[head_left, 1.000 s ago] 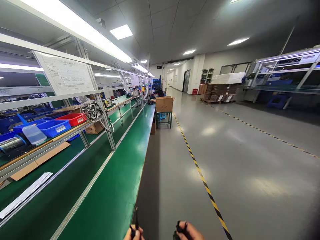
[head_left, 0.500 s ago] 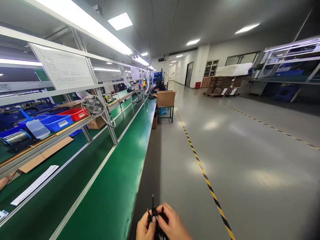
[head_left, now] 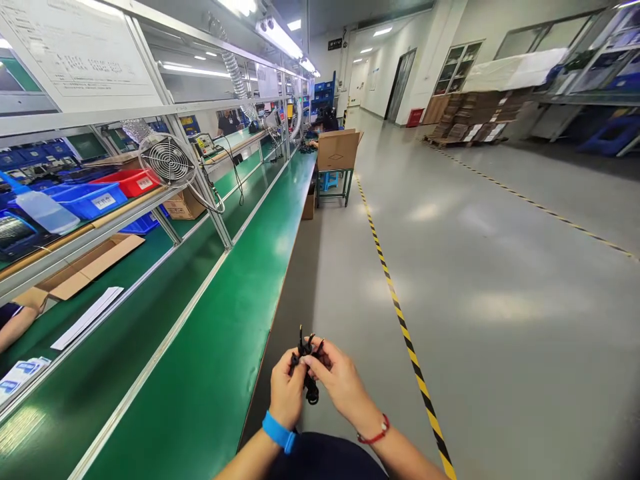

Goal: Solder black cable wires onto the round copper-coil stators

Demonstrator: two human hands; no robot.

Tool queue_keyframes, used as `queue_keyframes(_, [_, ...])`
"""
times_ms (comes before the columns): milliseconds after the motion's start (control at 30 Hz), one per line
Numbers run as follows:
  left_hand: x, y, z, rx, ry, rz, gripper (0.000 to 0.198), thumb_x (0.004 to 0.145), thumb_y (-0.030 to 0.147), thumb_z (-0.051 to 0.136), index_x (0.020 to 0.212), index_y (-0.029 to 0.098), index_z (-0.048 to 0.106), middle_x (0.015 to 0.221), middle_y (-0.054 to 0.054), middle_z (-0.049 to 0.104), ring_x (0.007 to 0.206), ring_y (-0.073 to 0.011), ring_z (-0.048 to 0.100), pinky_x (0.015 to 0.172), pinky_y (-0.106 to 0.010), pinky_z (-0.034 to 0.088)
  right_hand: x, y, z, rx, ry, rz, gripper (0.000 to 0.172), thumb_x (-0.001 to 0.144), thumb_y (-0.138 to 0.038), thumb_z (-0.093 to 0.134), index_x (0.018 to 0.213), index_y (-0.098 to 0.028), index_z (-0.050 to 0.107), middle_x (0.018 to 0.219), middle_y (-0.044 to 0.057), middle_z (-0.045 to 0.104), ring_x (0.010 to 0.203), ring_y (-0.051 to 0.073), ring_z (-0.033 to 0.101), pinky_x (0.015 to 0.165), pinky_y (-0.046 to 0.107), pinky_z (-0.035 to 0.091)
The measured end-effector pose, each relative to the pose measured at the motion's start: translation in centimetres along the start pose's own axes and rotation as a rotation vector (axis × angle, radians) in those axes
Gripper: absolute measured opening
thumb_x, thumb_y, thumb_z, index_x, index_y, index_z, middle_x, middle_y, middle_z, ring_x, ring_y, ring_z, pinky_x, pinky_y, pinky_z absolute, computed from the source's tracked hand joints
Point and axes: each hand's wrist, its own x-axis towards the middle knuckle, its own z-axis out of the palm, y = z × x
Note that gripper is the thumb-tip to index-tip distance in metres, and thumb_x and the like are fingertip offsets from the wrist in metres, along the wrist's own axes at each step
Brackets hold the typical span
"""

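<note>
A small bundle of black cable [head_left: 306, 353] with loose ends sticking up sits between both my hands, low in the middle of the view. My left hand [head_left: 286, 393], with a blue wristband, is closed on its left side. My right hand [head_left: 340, 383], with a red string bracelet, pinches it from the right. Both hands hover beside the front edge of the long green workbench [head_left: 225, 320], over the grey floor.
A shelf rack with a small fan [head_left: 167, 161], blue and red bins [head_left: 95, 199] and flat cardboard [head_left: 80, 270] runs along the left. Another person's arm [head_left: 15, 325] rests at far left. A cardboard box on a stand [head_left: 338, 152] and a yellow-black floor stripe [head_left: 400, 320] lie ahead.
The view has tilted downward, bringing both hands and forearms up into view. My hands came together from apart and now hold the cable bundle jointly.
</note>
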Motion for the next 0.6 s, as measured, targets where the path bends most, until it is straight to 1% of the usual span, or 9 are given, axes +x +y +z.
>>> queue_keyframes(67, [-0.2, 0.0, 0.1, 0.005, -0.026, -0.005, 0.039, 0.077, 0.047, 0.065, 0.089, 0.011, 0.072, 0.081, -0.008, 0.070, 0.079, -0.0197, 0.060, 0.075, -0.027, 0.049, -0.3, 0.1, -0.3, -0.001, -0.002, -0.015, 0.031, 0.081, -0.035, 0.055, 0.105, -0.018, 0.065, 0.096, 0.008, 0.066, 0.078, 0.018, 0.062, 0.065, 0.028, 0.055])
queue_keyframes(133, [-0.5, 0.0, 0.0, 0.010, -0.053, -0.016, 0.040, 0.077, 0.047, 0.065, 0.090, 0.011, 0.073, 0.080, -0.008, 0.070, 0.077, -0.0194, 0.060, 0.076, -0.028, 0.049, -0.6, 0.2, -0.7, -0.011, -0.007, -0.023, 0.026, 0.082, -0.035, 0.054, 0.097, -0.018, 0.066, 0.094, 0.007, 0.065, 0.080, 0.018, 0.062, 0.066, 0.028, 0.055])
queue_keyframes(267, [-1.1, -0.1, 0.0, 0.017, -0.087, -0.039, 0.044, 0.077, 0.048, 0.064, 0.098, 0.010, 0.072, 0.082, -0.007, 0.070, 0.079, -0.0194, 0.060, 0.077, -0.028, 0.048, -1.0, 0.1, -1.2, -0.037, -0.037, -0.024, 0.017, 0.083, -0.031, 0.053, 0.086, -0.018, 0.065, 0.087, 0.004, 0.062, 0.076, 0.017, 0.060, 0.068, 0.028, 0.053])
queue_keyframes(333, [-1.3, -0.1, 0.0, 0.023, -0.096, -0.049, 0.043, 0.077, 0.049, 0.064, 0.095, 0.010, 0.072, 0.081, -0.006, 0.070, 0.077, -0.0191, 0.059, 0.075, -0.028, 0.048, -1.2, 0.0, -1.4, -0.057, -0.057, -0.024, 0.013, 0.080, -0.027, 0.055, 0.083, -0.019, 0.065, 0.086, 0.003, 0.062, 0.077, 0.017, 0.060, 0.070, 0.028, 0.051])
queue_keyframes(400, [-1.5, 0.0, 0.1, 0.030, -0.107, -0.058, 0.042, 0.077, 0.050, 0.064, 0.087, 0.010, 0.072, 0.076, -0.005, 0.068, 0.074, -0.0184, 0.058, 0.073, -0.028, 0.047, -1.2, 0.0, -1.5, -0.075, -0.070, -0.025, 0.015, 0.079, -0.023, 0.054, 0.086, -0.019, 0.067, 0.087, 0.003, 0.062, 0.079, 0.017, 0.059, 0.072, 0.029, 0.050])
queue_keyframes(467, [-1.6, 0.2, 0.1, 0.029, -0.124, -0.065, 0.041, 0.076, 0.050, 0.065, 0.080, 0.010, 0.071, 0.073, -0.005, 0.067, 0.073, -0.0182, 0.057, 0.074, -0.028, 0.047, -1.2, -0.1, -1.6, -0.089, -0.077, -0.027, 0.020, 0.079, -0.021, 0.053, 0.092, -0.019, 0.068, 0.089, 0.003, 0.062, 0.081, 0.016, 0.059, 0.075, 0.030, 0.049])
queue_keyframes(533, [-1.7, 0.5, 0.2, 0.017, -0.145, -0.076, 0.039, 0.075, 0.049, 0.067, 0.081, 0.010, 0.071, 0.076, -0.006, 0.067, 0.076, -0.0189, 0.057, 0.076, -0.028, 0.046, -1.2, -0.1, -1.7, -0.099, -0.084, -0.034, 0.021, 0.080, -0.021, 0.052, 0.094, -0.018, 0.068, 0.089, 0.003, 0.062, 0.082, 0.016, 0.059, 0.077, 0.030, 0.049])
queue_keyframes(600, [-1.7, 0.8, 0.2, -0.008, -0.165, -0.094, 0.039, 0.074, 0.046, 0.068, 0.087, 0.010, 0.072, 0.080, -0.007, 0.069, 0.078, -0.0199, 0.058, 0.079, -0.030, 0.047, -1.2, -0.1, -1.8, -0.106, -0.093, -0.041, 0.020, 0.080, -0.020, 0.052, 0.092, -0.018, 0.068, 0.087, 0.002, 0.061, 0.081, 0.016, 0.059, 0.077, 0.030, 0.048])
